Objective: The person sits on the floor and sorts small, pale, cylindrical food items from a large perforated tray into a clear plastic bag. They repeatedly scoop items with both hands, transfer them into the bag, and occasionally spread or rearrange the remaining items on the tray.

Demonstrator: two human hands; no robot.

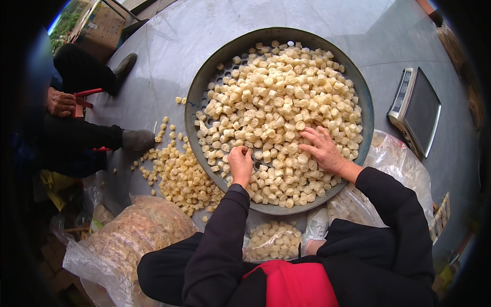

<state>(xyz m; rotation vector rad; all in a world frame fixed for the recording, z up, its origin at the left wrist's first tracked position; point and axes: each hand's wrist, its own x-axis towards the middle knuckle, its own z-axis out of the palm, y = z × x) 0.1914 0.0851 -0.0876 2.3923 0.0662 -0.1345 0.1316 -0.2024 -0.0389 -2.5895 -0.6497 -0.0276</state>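
Observation:
A large round dark metal sieve [367, 120] with holes in its bottom lies before me, heaped with short, pale cream cylindrical pieces [279, 97]. My left hand [240, 165] is at the near left part of the heap, its fingers curled together. Whatever those fingers may hold is hidden. On the right side of the heap rests my right hand [323, 152], fingers stretched out and apart, touching the pieces. Some of the sieve's holed bottom shows along the left side and near my left hand.
Loose yellowish pieces [186, 179] lie on the floor left of the sieve. Filled clear plastic bags stand at left [146, 230], between my feet [274, 240] and at right [396, 158]. A scale [422, 107] sits far right. Another person's hand [61, 102] and shoes [138, 139] show at left.

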